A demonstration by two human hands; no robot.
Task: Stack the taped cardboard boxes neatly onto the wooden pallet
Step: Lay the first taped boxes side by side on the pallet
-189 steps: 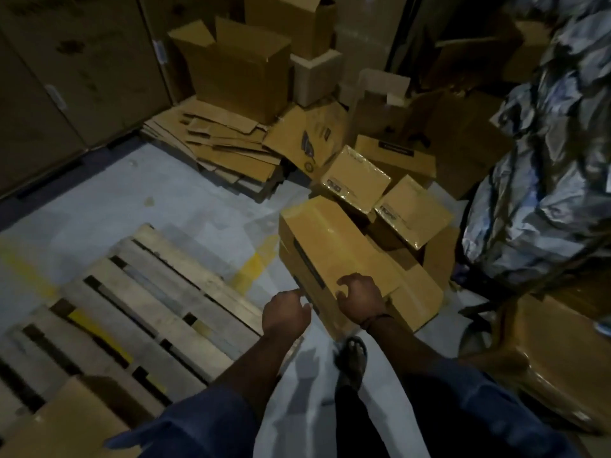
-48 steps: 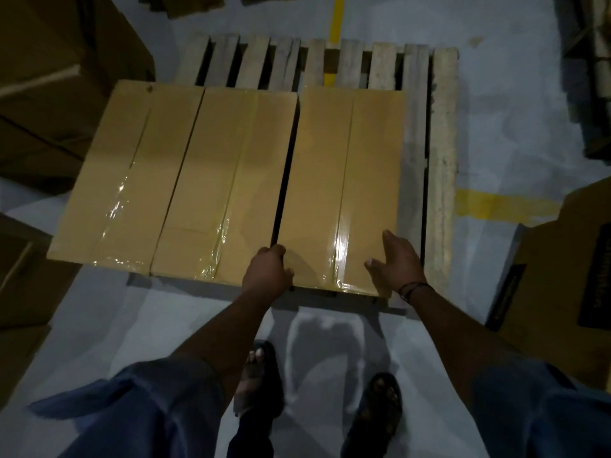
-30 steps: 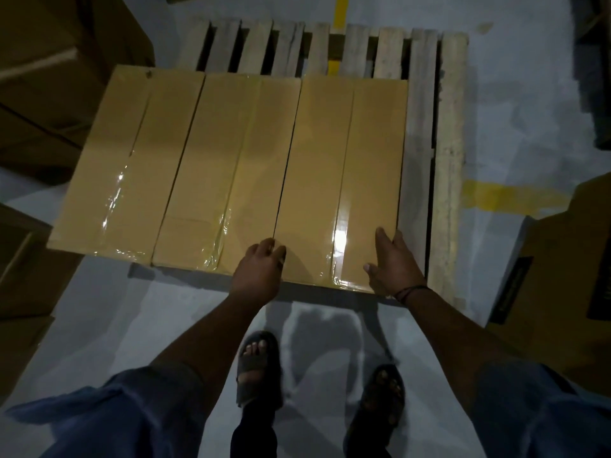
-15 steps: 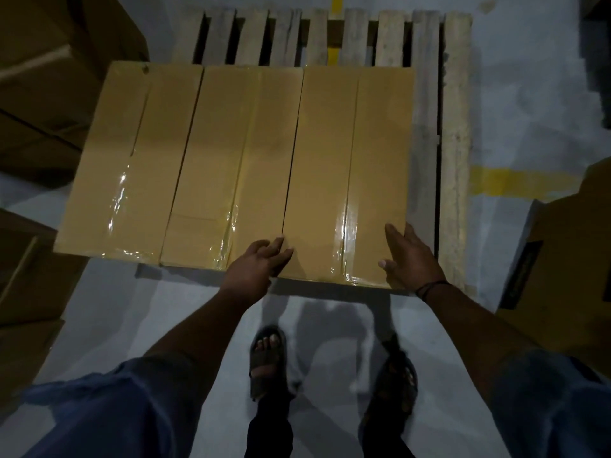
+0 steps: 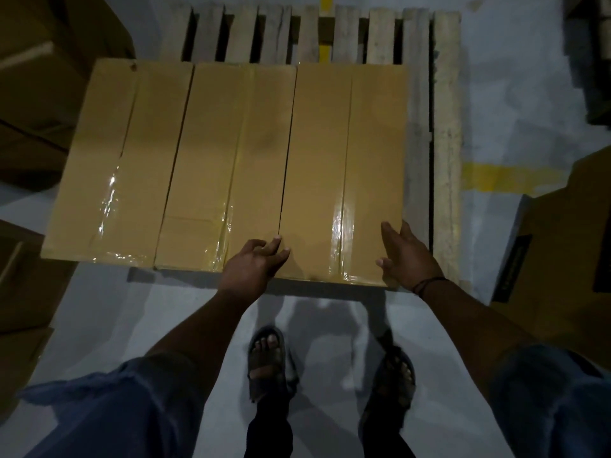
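Three taped cardboard boxes lie side by side on the wooden pallet (image 5: 446, 127): a left box (image 5: 109, 160), a middle box (image 5: 224, 160) and a right box (image 5: 344, 160). Clear tape shines along each top seam. My left hand (image 5: 256, 266) rests with relaxed fingers on the near left corner of the right box, at the gap to the middle box. My right hand (image 5: 405, 256) lies flat against that box's near right corner, fingers straight. Bare pallet slats show beyond and to the right of the boxes.
Dark cardboard boxes stand at the left (image 5: 49, 77) and at the right edge (image 5: 568, 252). A yellow floor line (image 5: 502, 176) runs right of the pallet. My sandalled feet (image 5: 267, 361) stand on the grey floor just before the pallet.
Since the oldest frame the box was carried to the pallet and set down on the right. Over the last second the gap to the middle box closed, and my fingers have loosened.
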